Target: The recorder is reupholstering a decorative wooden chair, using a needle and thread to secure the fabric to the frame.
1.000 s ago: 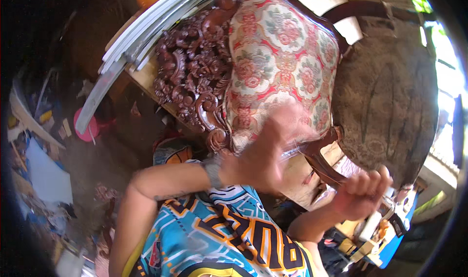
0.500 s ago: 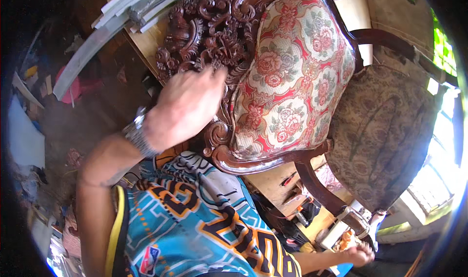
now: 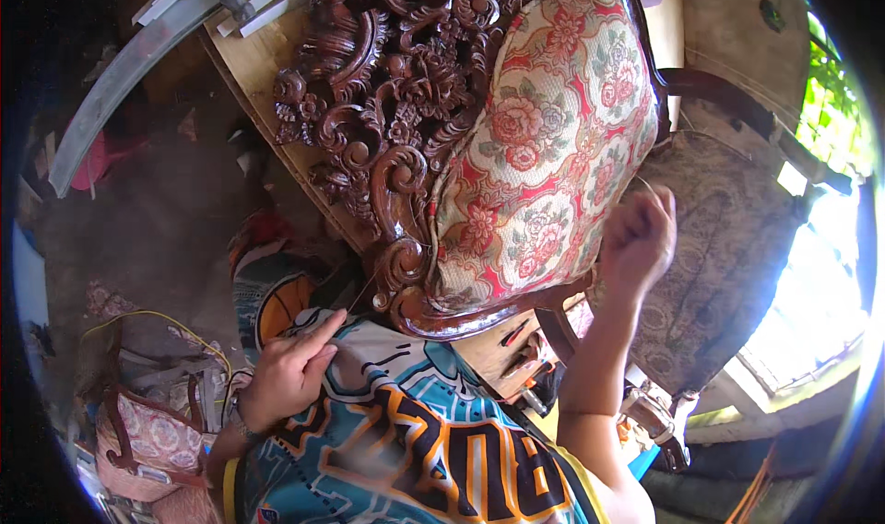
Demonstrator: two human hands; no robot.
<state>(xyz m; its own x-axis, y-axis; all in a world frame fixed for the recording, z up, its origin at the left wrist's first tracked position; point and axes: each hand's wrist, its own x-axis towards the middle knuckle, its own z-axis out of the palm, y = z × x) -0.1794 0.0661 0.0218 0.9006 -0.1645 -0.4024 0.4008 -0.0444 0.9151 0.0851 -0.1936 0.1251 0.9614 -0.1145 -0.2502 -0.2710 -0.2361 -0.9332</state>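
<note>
A carved, glossy dark-wood chair back point(image 3: 392, 91) holds a floral red, cream and green upholstered panel point(image 3: 525, 164). My left hand point(image 3: 290, 367) is below the carving, index finger extended, thumb and fingers drawn together on a thin thread point(image 3: 358, 295) that runs up toward the frame. My right hand point(image 3: 638, 234) is curled closed beside the panel's right edge, with a fine strand at its fingertips; exactly what it grips is hard to make out. A darker, worn patterned chair back point(image 3: 719, 247) stands behind it to the right.
The piece rests on a plywood board point(image 3: 240, 63) with long pale strips point(image 3: 120, 91) at upper left. A floral chair point(image 3: 147, 432) is at lower left. Tools point(image 3: 521, 363) clutter the bench below. A bright window point(image 3: 811, 294) is at the right.
My left hand came down from the carving toward my lap. My right hand rose from the lower right to the panel's right edge. The view shifted, showing more floor and the lower-left chair.
</note>
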